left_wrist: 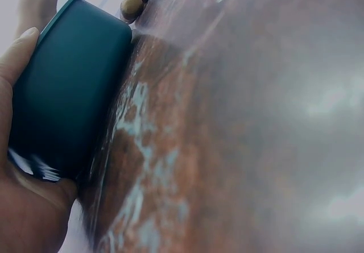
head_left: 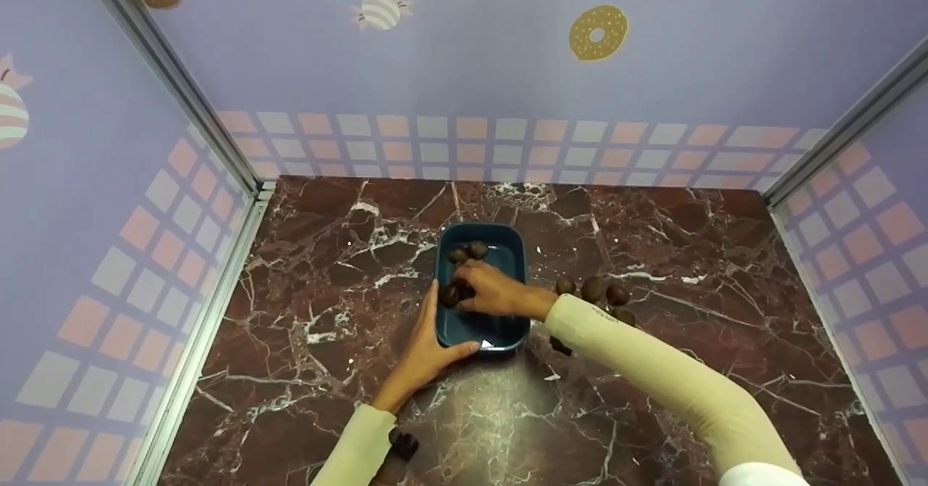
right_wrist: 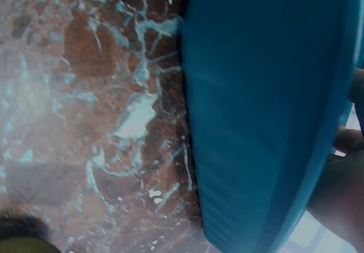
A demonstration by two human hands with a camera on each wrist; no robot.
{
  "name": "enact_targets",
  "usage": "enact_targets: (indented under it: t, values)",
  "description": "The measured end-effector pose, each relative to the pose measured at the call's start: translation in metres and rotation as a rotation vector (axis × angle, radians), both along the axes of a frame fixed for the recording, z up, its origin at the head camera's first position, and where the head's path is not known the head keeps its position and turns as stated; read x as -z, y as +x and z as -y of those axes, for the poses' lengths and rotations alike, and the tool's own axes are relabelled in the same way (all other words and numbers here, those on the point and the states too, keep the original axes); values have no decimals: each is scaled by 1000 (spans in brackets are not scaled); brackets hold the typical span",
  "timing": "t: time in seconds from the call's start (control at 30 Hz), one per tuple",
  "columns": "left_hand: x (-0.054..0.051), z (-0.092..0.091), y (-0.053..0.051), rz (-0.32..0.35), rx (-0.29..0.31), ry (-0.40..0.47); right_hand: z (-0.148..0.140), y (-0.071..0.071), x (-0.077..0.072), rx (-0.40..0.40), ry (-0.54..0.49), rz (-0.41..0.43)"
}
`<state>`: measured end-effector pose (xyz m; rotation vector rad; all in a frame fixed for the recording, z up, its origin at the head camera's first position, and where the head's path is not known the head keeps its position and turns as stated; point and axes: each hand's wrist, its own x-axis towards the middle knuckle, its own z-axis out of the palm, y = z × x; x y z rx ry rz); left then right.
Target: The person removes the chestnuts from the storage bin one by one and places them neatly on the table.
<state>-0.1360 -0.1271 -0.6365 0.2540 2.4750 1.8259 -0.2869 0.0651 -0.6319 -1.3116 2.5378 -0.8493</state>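
Observation:
A dark blue-green rectangular box (head_left: 516,254) stands on the marbled surface. My left hand (head_left: 424,344) grips its near left corner, thumb over the near rim and fingers along the left wall. In the left wrist view the fingers and thumb span the box's outer wall (left_wrist: 74,82). My right hand (head_left: 493,288) reaches into the box, its curled fingers on a round brown nut (head_left: 450,295); the fingertips are partly hidden. Farther back in the box lie more brown nuts (head_left: 477,249). In the right wrist view the box wall (right_wrist: 267,105) hides most of the right hand (right_wrist: 341,190).
Several brown nuts (head_left: 592,289) lie right of the box, some partly behind the right sleeve (head_left: 652,363). The dark red marbled surface (head_left: 326,254) meets patterned panels (head_left: 493,72) at the back and both sides. A black device (head_left: 403,444) sits at the left wrist.

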Motion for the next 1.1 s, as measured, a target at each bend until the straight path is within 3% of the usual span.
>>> enact_targets:
  t: [0.17,0.23,0.3,0.43,0.53,0.73,0.87,1.1]
  values:
    - [-1,1,0,-4,3,-13,-1,11,-17,-42,-45,22]
    - [-2,1,0,1,4,-12,-2,11,-11,-41,-61,-7]
    - [-3,1,0,6,4,-10,-1,14,-13,-33,-60,26]
    - [-3,1,0,-16,9,-3,0,15,-3,-19,-55,58]
    - [-2,1,0,-22,15,-4,3,20,-1,-27,-26,35]
    - [0,1,0,-19,11,4,7,44,-36,-10,73,13]
    - [1,1,0,-15,14,19,6,49,-43,8,104,-5]
    - [0,1,0,-11,8,6,-6,53,-53,51,37,11]
